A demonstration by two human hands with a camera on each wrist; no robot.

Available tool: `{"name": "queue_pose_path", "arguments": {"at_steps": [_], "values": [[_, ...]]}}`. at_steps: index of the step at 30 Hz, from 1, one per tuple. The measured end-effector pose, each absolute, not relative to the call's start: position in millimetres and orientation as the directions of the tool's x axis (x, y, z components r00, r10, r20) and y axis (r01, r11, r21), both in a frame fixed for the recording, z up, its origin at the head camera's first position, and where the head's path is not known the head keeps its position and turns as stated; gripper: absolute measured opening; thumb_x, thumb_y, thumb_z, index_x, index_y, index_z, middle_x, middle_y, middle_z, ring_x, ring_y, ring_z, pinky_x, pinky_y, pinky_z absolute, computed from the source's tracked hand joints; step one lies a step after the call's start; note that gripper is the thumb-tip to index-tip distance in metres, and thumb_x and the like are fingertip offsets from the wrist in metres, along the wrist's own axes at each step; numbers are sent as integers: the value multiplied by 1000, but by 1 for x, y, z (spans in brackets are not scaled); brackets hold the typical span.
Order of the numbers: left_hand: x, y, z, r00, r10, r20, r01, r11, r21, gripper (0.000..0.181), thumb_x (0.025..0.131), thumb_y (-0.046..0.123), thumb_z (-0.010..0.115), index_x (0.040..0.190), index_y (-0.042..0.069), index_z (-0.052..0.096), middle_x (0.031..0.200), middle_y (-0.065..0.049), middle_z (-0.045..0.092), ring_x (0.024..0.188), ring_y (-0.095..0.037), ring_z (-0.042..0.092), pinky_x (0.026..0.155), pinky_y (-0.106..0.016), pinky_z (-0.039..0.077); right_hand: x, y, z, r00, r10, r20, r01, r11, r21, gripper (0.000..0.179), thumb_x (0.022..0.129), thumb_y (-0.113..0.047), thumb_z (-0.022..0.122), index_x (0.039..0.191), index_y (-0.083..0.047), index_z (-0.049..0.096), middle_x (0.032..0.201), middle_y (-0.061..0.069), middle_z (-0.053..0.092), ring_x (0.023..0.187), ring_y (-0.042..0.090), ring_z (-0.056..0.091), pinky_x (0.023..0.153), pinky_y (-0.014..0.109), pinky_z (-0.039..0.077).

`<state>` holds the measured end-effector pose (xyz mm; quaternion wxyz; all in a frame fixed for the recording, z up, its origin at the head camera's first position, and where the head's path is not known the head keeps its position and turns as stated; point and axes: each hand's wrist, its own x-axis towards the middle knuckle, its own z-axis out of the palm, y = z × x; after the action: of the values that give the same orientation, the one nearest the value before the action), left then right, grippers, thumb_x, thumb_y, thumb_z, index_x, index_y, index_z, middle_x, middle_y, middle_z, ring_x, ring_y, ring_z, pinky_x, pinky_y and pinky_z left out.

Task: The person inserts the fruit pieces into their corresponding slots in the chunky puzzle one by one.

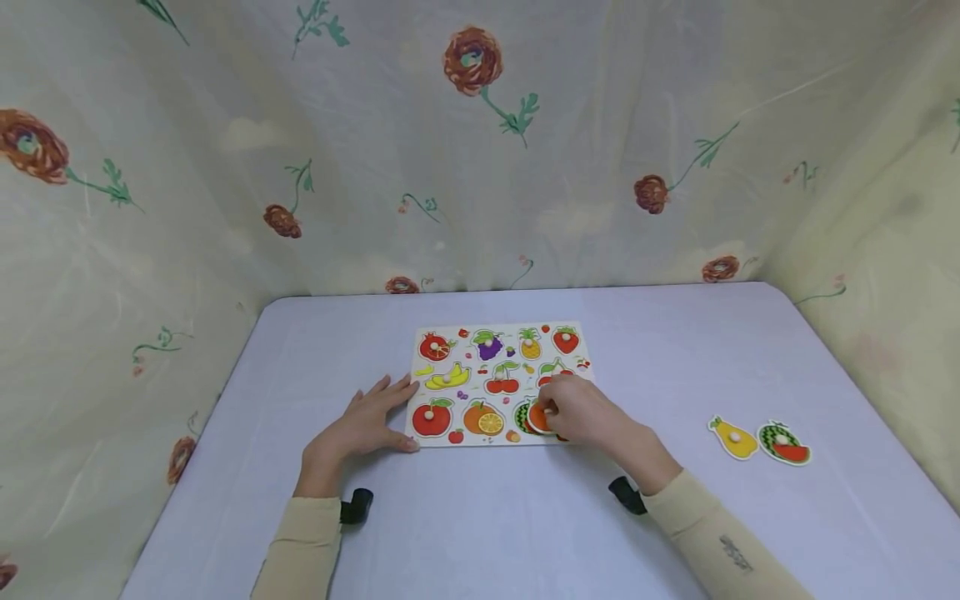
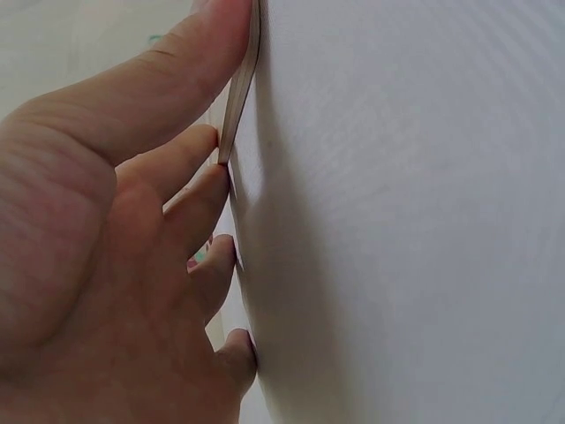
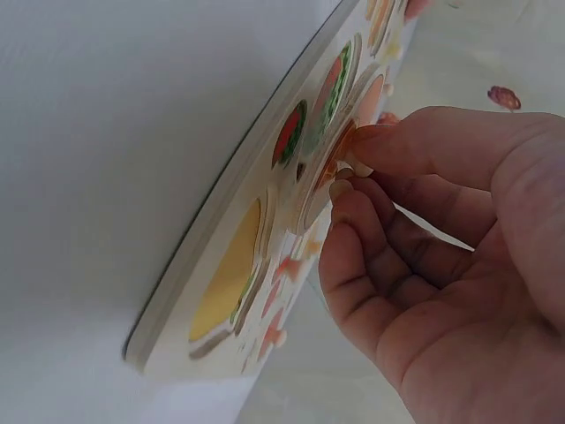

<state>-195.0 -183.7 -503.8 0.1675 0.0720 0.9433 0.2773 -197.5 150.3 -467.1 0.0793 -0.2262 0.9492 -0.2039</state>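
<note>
A wooden fruit peg puzzle board lies flat on the table. My left hand is spread at its left edge, fingertips and thumb touching the side. With curled fingers my right hand pinches the small knob of an orange fruit puzzle piece, held over the board's lower right part. In the right wrist view this piece overlaps the watermelon picture and sits near the yellow pear-shaped recess. My right hand hides the board's lower right corner in the head view.
On the table to the right lie a pear piece and a watermelon piece. Knobbed pieces such as the apple and bananas sit in the board. A flowered curtain hangs behind the white table.
</note>
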Motion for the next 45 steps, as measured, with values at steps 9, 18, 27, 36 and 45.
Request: {"name": "queue_pose_path", "arguments": {"at_steps": [9, 18, 27, 36, 45], "values": [[-194, -183, -502, -935, 218, -279, 33, 837, 546, 98, 72, 32, 88, 155, 27, 36, 166, 4, 26, 157, -27, 6, 125, -60, 1, -196, 133, -469, -868, -495, -47, -426, 790, -441, 11, 86, 1, 66, 84, -6, 73, 75, 0, 57, 75, 15, 47, 63, 22, 39], [-195, -183, -500, -931, 226, -286, 36, 838, 544, 97, 73, 32, 87, 155, 27, 35, 166, 3, 26, 157, -28, 6, 125, -59, 2, -194, 118, -469, -871, -489, -52, -425, 802, -421, 14, 87, 0, 64, 84, -10, 73, 72, -2, 54, 70, 13, 47, 62, 23, 38], [-195, -183, -500, -931, 222, -289, 26, 832, 554, 97, 73, 31, 87, 155, 28, 35, 166, 4, 26, 157, -27, 6, 125, -59, 1, -198, 104, -471, -876, -475, -78, -393, 799, -455, 17, 88, -1, 62, 87, -12, 75, 82, -4, 64, 75, 13, 52, 60, 22, 40], [-197, -182, -503, -927, 233, -293, 38, 838, 545, 97, 74, 33, 87, 155, 28, 34, 166, 4, 25, 157, -28, 5, 125, -60, 2, -200, 96, -471, -851, -523, -41, -450, 769, -454, 14, 87, -2, 65, 83, -12, 74, 71, -7, 57, 72, 12, 50, 61, 22, 40], [-197, -184, -502, -930, 222, -293, 27, 836, 548, 97, 73, 31, 87, 155, 29, 35, 166, 5, 26, 157, -27, 6, 125, -60, 1, -202, 84, -468, -831, -554, -36, -475, 743, -471, 15, 86, -1, 63, 83, -11, 73, 72, -4, 55, 71, 13, 49, 59, 23, 37]]}}
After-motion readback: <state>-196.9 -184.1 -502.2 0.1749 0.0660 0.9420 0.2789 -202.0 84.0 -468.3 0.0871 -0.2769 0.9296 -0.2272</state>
